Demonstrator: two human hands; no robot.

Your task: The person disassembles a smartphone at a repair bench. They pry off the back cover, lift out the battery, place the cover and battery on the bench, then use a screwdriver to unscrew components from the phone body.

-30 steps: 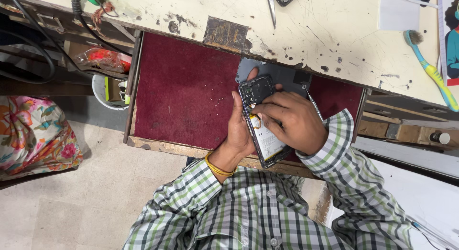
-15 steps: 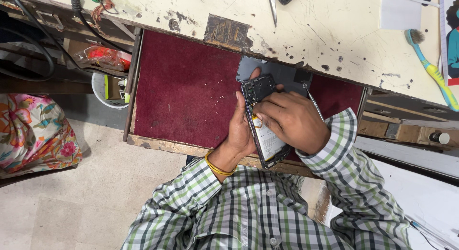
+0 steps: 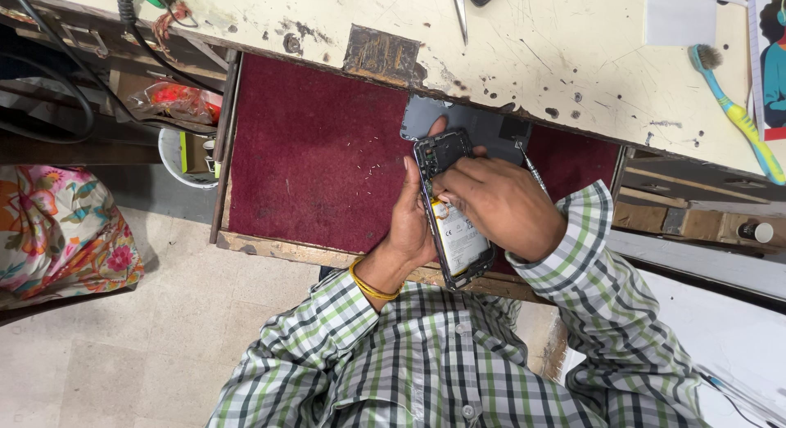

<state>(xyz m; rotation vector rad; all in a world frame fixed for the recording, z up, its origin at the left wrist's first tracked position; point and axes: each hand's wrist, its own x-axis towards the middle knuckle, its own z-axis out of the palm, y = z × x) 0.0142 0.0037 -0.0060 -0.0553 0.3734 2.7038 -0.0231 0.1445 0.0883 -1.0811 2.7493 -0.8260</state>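
Over the pulled-out wooden drawer lined with dark red felt (image 3: 319,158), the person's left hand (image 3: 412,219) is curled around the long edge of an opened black smartphone with its back cover off and a white-labelled battery showing (image 3: 455,223), holding it tilted up off the felt, likely so the insides face the eyes and stay steady. The right hand (image 3: 499,203) lies across the phone from the other side, fingers bent and pressed together over the upper half near the camera block; a thin metal screwdriver shaft (image 3: 534,173) juts out behind the knuckles, so the hand seems closed on a slim tool, though the grip itself is hidden. The phone sits between both hands, touching each. Just beyond it a flat grey back cover (image 3: 479,121) rests on the felt, under the edge of the scuffed cream worktop (image 3: 573,51). Tiny pale specks, perhaps screws, lie scattered on the felt left of the hands.
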